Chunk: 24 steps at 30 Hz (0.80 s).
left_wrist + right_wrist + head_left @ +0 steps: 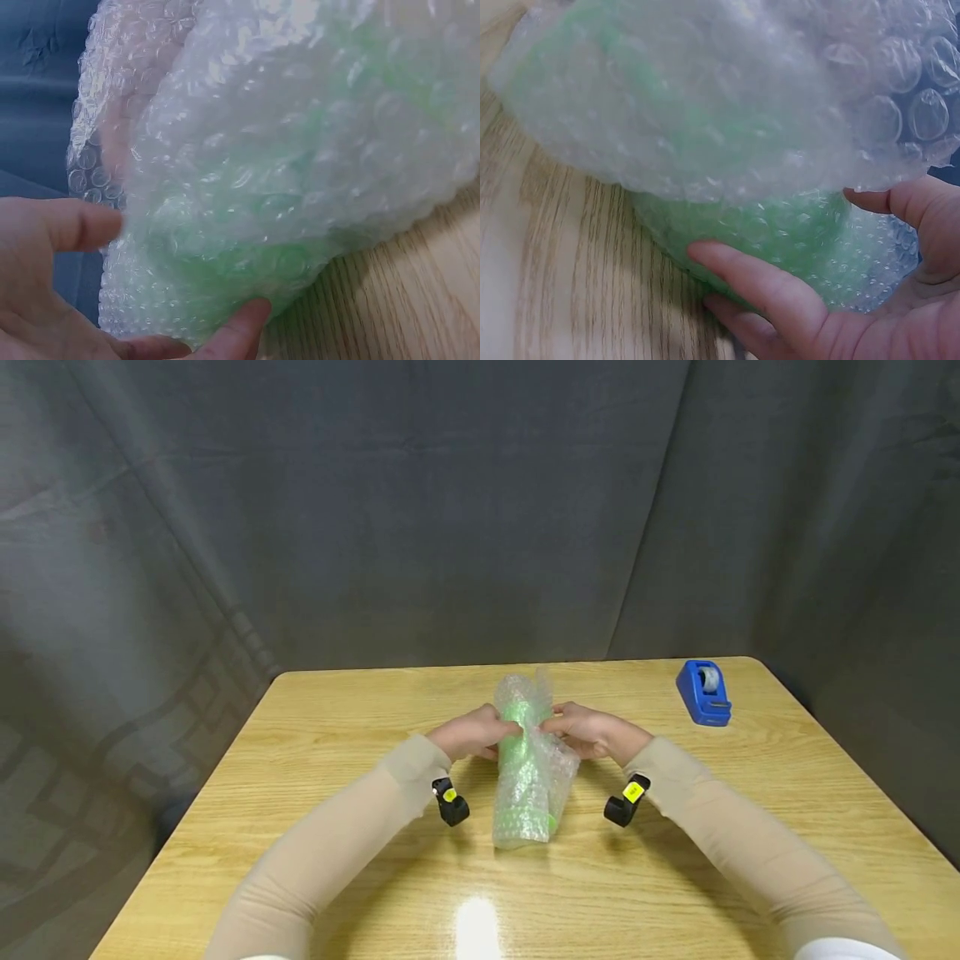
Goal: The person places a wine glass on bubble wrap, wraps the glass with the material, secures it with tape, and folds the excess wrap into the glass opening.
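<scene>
Faces grey curtain (420, 527) from 9 round to 3 o'clock, creased, with faint looping pattern low at 9. Works over wooden table (337, 718), pale and grained, with far edge at 12 o'clock and white glare (477, 931) toward 6. Stretches both arms across in beige sleeves (360, 827), coming in from 7 and 5 o'clock. Has bubble wrap (522, 781) lying near the table's middle, running lengthwise from 12 to 6 o'clock, with loose flap (566, 768) toward 3 and 4. Shows green cylinder (516, 747) inside, blurred by the bubbles; cannot tell exactly what. Holds bubble wrap at 9 o'clock with left hand (472, 731), thumb over the top and fingers against the side, parted around the roll rather than pressed together. Holds it from 3 o'clock with right hand (596, 731), thumb and fingers likewise parted, thumb tip meeting the plastic beside the flap. Cannot tell how firmly either hand presses. Has blue dispenser (703, 697) between 2 and 3 o'clock of the bubble wrap, well apart from both hands. Wears black cameras (452, 802), one at each wrist, marked with yellow labels (633, 792). Has clear tape (708, 679) seated in the dispenser, toward 12.
</scene>
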Each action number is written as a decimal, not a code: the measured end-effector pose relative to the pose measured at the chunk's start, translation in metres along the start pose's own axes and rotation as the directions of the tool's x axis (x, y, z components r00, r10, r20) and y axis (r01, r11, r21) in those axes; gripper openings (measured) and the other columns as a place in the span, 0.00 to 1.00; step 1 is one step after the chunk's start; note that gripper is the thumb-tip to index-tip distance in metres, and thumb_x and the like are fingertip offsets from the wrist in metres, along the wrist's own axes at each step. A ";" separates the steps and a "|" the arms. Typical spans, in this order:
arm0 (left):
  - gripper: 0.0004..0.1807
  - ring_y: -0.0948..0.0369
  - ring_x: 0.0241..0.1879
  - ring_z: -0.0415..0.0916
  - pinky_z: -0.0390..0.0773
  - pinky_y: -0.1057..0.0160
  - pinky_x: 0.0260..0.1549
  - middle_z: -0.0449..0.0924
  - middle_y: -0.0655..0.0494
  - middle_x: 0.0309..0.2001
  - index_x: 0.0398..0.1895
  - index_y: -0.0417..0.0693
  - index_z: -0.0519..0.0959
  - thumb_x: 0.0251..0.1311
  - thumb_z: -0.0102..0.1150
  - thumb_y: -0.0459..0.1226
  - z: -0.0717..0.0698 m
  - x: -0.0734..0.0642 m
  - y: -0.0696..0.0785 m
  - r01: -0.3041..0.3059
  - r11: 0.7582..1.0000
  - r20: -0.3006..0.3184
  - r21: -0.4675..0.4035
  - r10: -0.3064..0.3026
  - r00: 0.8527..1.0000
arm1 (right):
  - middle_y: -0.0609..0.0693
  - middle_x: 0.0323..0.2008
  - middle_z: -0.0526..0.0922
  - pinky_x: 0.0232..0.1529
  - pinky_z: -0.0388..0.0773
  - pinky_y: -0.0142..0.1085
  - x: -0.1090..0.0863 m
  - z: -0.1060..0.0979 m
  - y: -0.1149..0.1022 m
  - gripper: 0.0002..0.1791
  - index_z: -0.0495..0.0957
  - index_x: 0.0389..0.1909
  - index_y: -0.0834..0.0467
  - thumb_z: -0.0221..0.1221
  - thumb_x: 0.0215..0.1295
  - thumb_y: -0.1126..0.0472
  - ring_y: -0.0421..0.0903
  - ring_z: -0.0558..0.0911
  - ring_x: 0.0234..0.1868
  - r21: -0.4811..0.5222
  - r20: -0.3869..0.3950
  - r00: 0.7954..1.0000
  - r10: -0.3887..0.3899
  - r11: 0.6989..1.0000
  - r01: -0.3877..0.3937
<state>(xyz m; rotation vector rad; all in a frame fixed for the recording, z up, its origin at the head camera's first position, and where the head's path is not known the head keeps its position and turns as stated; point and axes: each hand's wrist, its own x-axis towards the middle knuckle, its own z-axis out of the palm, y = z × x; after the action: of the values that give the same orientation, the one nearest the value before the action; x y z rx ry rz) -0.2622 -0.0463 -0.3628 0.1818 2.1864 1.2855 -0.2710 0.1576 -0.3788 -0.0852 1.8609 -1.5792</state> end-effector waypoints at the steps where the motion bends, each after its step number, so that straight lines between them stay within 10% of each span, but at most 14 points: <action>1: 0.27 0.51 0.56 0.74 0.77 0.52 0.56 0.71 0.44 0.57 0.59 0.32 0.66 0.67 0.53 0.45 0.000 0.001 0.000 0.004 1.000 0.010 -0.002 -0.004 1.000 | 0.61 0.55 0.67 0.45 0.83 0.37 0.001 0.000 0.000 0.39 0.41 0.73 0.66 0.50 0.68 0.64 0.45 0.79 0.42 -0.004 -0.004 1.000 0.005 1.000 -0.005; 8: 0.51 0.50 0.66 0.64 0.73 0.49 0.60 0.51 0.41 0.72 0.74 0.37 0.48 0.62 0.51 0.63 0.001 0.001 0.001 0.030 1.000 0.026 -0.001 -0.030 0.999 | 0.70 0.66 0.55 0.47 0.82 0.39 0.003 0.001 -0.001 0.45 0.32 0.74 0.64 0.51 0.66 0.64 0.47 0.78 0.45 -0.019 0.004 1.000 0.022 1.000 -0.022; 15: 0.31 0.51 0.57 0.74 0.75 0.50 0.58 0.71 0.43 0.58 0.63 0.31 0.62 0.70 0.49 0.48 0.001 0.000 -0.001 0.026 1.000 0.009 -0.011 -0.026 1.000 | 0.70 0.64 0.59 0.46 0.83 0.41 0.001 0.004 -0.004 0.42 0.36 0.74 0.63 0.50 0.67 0.64 0.48 0.79 0.44 -0.012 0.017 1.000 0.018 1.000 -0.018; 24: 0.22 0.51 0.56 0.75 0.75 0.50 0.57 0.73 0.44 0.55 0.59 0.33 0.65 0.71 0.50 0.41 0.002 0.000 0.000 0.027 0.999 -0.011 -0.030 -0.027 1.000 | 0.71 0.64 0.58 0.45 0.83 0.40 -0.001 0.004 -0.004 0.41 0.38 0.73 0.63 0.51 0.67 0.64 0.47 0.79 0.43 0.000 0.018 1.000 0.013 1.000 -0.013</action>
<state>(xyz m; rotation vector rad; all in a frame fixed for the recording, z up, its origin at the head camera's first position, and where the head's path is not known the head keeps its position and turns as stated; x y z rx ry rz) -0.2606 -0.0447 -0.3635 0.1332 2.1706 1.3062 -0.2696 0.1539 -0.3754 -0.0873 1.8438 -1.5653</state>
